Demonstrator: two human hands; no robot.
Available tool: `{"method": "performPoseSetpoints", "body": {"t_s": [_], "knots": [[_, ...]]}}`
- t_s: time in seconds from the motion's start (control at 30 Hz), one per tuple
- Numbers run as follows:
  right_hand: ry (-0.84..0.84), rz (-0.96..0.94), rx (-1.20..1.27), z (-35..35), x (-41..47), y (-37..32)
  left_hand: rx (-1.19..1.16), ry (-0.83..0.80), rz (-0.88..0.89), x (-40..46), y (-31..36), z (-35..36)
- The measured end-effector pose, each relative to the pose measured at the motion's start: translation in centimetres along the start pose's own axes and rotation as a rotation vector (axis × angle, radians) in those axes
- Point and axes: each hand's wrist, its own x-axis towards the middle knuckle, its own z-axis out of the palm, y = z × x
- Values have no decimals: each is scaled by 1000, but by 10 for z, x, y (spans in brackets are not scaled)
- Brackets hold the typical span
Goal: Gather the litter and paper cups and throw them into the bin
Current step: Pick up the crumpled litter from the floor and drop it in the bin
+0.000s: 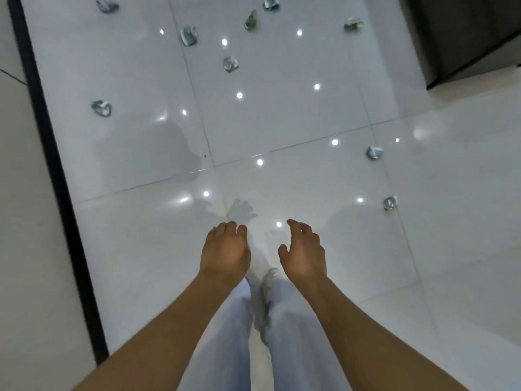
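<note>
Hands extend forward over the floor, backs up, forearms bare and roughly parallel. Left hand [225, 251] has its fingers loosely curled downward and holds nothing; right hand [304, 251] has its fingers relaxed and slightly spread, thumb set apart, also holding nothing. Both hover above the white glossy tiled floor [296, 114], touching no object, with pale trouser legs [296, 334] and a light shoe [269, 277] below them. Nearest crumpled litter pieces lie to the right: one [390, 203] just beyond the right hand's side, another [374, 152] farther ahead. A third piece [101, 108] lies well apart on the left. Six more pieces lie at the far end: [231, 63], [189, 35], [251, 21], [271, 3], [353, 24] and [107, 4]. Total visible count is nine pieces. Most are compact wads with no clear long axis; the greenish piece at the far centre is elongated, its long axis running away from the person. A black strip [50, 165] borders the floor on the left, and dark furniture [465, 38] occupies the far right corner.
</note>
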Motion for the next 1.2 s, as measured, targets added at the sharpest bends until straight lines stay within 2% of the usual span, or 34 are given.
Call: {"method": "performPoseSetpoints", "body": {"t_s": [0.2,0.47,0.7,0.93,1.07,1.2], "knots": [[56,64,100,-20,20,14,83,-61,75,37,18,-16],[55,173,167,-54,50,85,135,-104,168,85,92,-22],[77,234,242,-93,83,174,130,-162,229,138,205,-17],[6,255,236,-141,145,286,120,-203,238,195,317,-3],[20,259,212,-163,183,339,208,-239,273,231,357,9],[30,301,231,-166,220,386,274,-203,335,283,390,17]]}}
